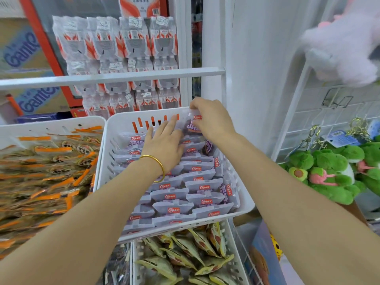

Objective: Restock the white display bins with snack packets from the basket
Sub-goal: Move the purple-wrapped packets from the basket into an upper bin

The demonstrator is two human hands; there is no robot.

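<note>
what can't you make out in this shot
Head view:
What lies under the left hand: covered by it.
The packet the right hand pinches: print half covered by fingers, blurred.
The lower bin: back hidden under the purple bin, front cut by the bottom edge.
The orange packets: blurred, cut by the left edge.

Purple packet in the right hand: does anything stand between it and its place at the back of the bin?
Nothing visible does. The right hand holds the packet at the back of the bin; the left hand lies beside it.
</note>
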